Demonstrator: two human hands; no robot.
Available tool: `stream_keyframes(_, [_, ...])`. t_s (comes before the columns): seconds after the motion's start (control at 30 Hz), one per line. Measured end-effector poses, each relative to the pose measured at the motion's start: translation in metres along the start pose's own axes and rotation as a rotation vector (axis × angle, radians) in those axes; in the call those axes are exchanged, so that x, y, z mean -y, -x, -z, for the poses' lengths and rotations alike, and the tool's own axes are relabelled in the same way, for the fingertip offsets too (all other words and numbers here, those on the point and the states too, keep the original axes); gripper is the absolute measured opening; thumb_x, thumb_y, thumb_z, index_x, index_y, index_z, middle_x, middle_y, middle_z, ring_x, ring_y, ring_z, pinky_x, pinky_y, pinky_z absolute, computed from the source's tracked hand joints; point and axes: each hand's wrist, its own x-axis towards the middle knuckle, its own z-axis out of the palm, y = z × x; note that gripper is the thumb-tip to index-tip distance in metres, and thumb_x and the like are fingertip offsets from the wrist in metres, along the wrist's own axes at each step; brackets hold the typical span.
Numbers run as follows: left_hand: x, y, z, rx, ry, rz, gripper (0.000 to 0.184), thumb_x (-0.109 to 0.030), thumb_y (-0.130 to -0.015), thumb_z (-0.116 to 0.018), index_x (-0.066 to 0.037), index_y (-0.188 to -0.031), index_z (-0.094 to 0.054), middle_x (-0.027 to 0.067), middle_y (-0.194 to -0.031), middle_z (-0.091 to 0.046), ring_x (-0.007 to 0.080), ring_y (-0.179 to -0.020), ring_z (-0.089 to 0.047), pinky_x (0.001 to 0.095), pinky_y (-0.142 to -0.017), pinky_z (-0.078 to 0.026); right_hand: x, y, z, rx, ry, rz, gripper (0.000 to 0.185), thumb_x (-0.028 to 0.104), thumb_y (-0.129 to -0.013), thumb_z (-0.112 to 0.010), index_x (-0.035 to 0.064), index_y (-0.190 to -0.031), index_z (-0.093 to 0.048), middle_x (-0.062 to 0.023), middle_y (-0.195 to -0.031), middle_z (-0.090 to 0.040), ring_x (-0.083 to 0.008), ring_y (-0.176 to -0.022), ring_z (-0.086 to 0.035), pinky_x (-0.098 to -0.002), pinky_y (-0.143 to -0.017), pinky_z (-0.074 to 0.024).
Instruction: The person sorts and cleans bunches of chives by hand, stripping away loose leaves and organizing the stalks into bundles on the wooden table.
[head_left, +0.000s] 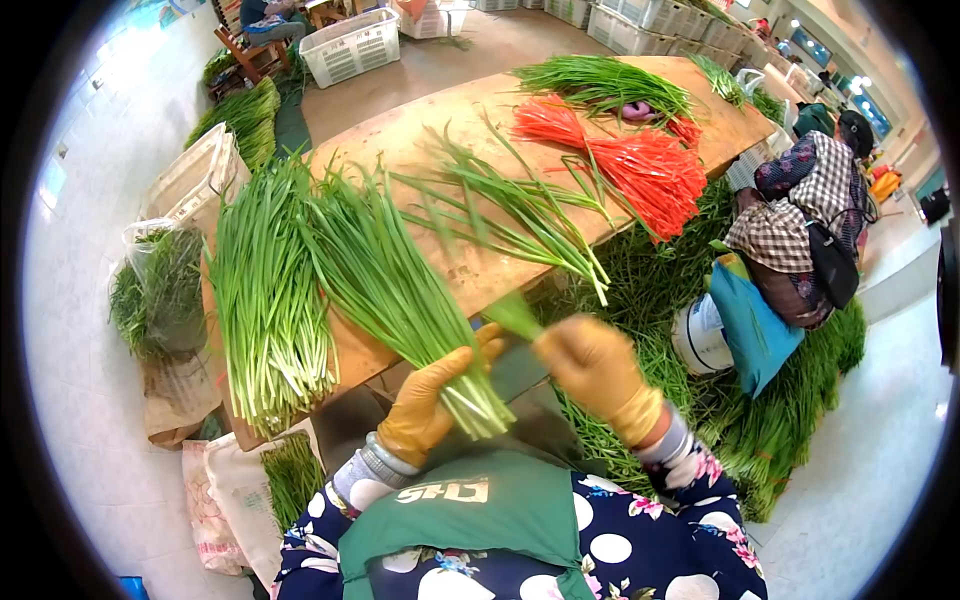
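Note:
My left hand (435,400), in a yellow glove, is wrapped round the lower stems of a bundle of long green leaves (400,275). The bundle's leafy end rests on the wooden table (400,130). To the right, my right hand (590,370), also gloved, is closed on some green leaves (515,315) that are smeared by motion. Left of the held bundle lies a large pile of similar leaves (270,290), stems towards me. Loose stalks (520,215) are spread over the table's middle. Red ties (640,170) lie at the right.
More greens (600,80) lie at the table's far end. Greens are heaped on the floor (640,300) at the right, near a white bucket (703,335) and a person in a checked garment (800,210). White crates (350,48) stand beyond the table.

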Motion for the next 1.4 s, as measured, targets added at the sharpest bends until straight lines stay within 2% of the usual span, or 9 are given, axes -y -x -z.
stream_keyframes(0.13, [0.004, -0.005, -0.012, 0.029, 0.026, 0.083, 0.042, -0.007, -0.093, -0.056, 0.005, -0.131, -0.043, 0.0177, -0.13, -0.054, 0.0259, -0.117, -0.056, 0.0417, -0.096, -0.051, 0.026, 0.032, -0.022, 0.297, -0.216, -0.139, 0.015, 0.021, -0.086, -0.064, 0.0059, -0.085, -0.063, -0.0154, -0.078, -0.061, -0.035, -0.073, -0.061, -0.0405, -0.064, -0.0488])
stream_keyframes(0.2, [0.001, -0.006, 0.003, 0.065, -0.063, 0.039, 0.033, -0.015, -0.092, -0.06, 0.002, -0.12, -0.056, 0.0139, -0.106, -0.066, 0.0283, -0.107, -0.062, 0.0418, -0.097, -0.049, 0.024, 0.026, -0.013, 0.252, -0.296, -0.131, 0.018, 0.022, -0.086, -0.065, 0.0048, -0.083, -0.062, -0.0152, -0.077, -0.06, -0.0342, -0.071, -0.06, -0.0416, -0.063, -0.0485])
stream_keyframes(0.23, [-0.002, -0.005, -0.003, 0.045, 0.032, 0.001, 0.027, -0.015, -0.09, -0.063, 0.0, -0.113, -0.059, 0.0098, -0.089, -0.068, 0.0262, -0.095, -0.066, 0.0435, -0.092, -0.052, 0.021, 0.016, -0.001, 0.145, -0.197, -0.098, 0.02, 0.023, -0.086, -0.065, 0.004, -0.081, -0.061, -0.015, -0.076, -0.059, -0.0338, -0.07, -0.06, -0.0421, -0.062, -0.0482])
stream_keyframes(0.43, [-0.014, 0.005, -0.011, 0.218, 0.161, -0.125, 0.059, -0.012, -0.089, -0.064, -0.003, -0.14, -0.035, 0.0036, -0.093, -0.056, 0.0164, -0.084, -0.059, 0.0372, -0.093, -0.049, -0.058, -0.032, 0.028, -0.032, 0.691, -0.036, 0.028, 0.03, -0.085, -0.064, 0.004, -0.076, -0.059, -0.014, -0.071, -0.059, -0.0346, -0.065, -0.059, -0.0427, -0.057, -0.0478])
stream_keyframes(0.53, [-0.008, 0.002, 0.001, 0.19, 0.23, -0.083, 0.037, -0.009, -0.093, -0.06, -0.001, -0.126, -0.046, 0.0043, -0.087, -0.052, 0.0148, -0.076, -0.051, 0.036, -0.088, -0.05, -0.076, -0.041, 0.022, 0.071, 0.537, -0.084, 0.028, 0.03, -0.085, -0.064, 0.0043, -0.076, -0.062, -0.014, -0.07, -0.061, -0.035, -0.064, -0.06, -0.0399, -0.057, -0.0481])
stream_keyframes(0.67, [-0.011, 0.005, -0.003, 0.077, 0.198, -0.066, 0.018, -0.006, -0.094, -0.056, -0.002, -0.11, -0.052, 0.003, -0.082, -0.051, 0.0138, -0.068, -0.048, 0.035, -0.083, -0.051, -0.057, -0.056, 0.041, -0.014, -0.356, -0.441, 0.032, 0.03, -0.093, -0.06, 0.0022, -0.08, -0.068, -0.0008, -0.064, -0.059, -0.0082, -0.055, -0.049, -0.0248, -0.052, -0.0411])
stream_keyframes(0.73, [-0.013, 0.002, -0.001, 0.046, 0.197, -0.008, 0.015, -0.006, -0.094, -0.055, -0.003, -0.108, -0.053, 0.004, -0.088, -0.055, 0.0172, -0.084, -0.061, 0.038, -0.082, -0.054, -0.053, -0.056, 0.047, 0.138, -0.613, -0.583, 0.033, 0.033, -0.094, -0.058, 0.0041, -0.082, -0.069, 0.0033, -0.065, -0.058, -0.0051, -0.053, -0.045, -0.0198, -0.048, -0.0349])
stream_keyframes(1.07, [0.003, 0.0, -0.006, -0.003, -0.137, 0.094, 0.039, -0.012, -0.093, -0.057, 0.005, -0.127, -0.049, 0.0196, -0.125, -0.056, 0.0282, -0.113, -0.058, 0.0396, -0.095, -0.051, 0.008, 0.02, -0.006, 0.614, -0.986, -0.738, 0.036, 0.036, -0.099, -0.05, 0.0054, -0.09, -0.067, 0.0013, -0.061, -0.05, -0.0062, -0.05, -0.043, -0.0196, -0.048, -0.0356])
stream_keyframes(1.4, [0.007, 0.007, 0.008, -0.049, -0.102, 0.138, 0.033, -0.012, -0.092, -0.055, 0.0, -0.122, -0.05, 0.0213, -0.131, -0.052, 0.031, -0.115, -0.056, 0.0435, -0.1, -0.046, 0.003, 0.027, -0.012, 0.392, -0.989, -0.619, 0.039, 0.039, -0.099, -0.049, 0.0048, -0.092, -0.066, 0.0016, -0.063, -0.051, -0.0063, -0.052, -0.041, -0.0197, -0.05, -0.0354])
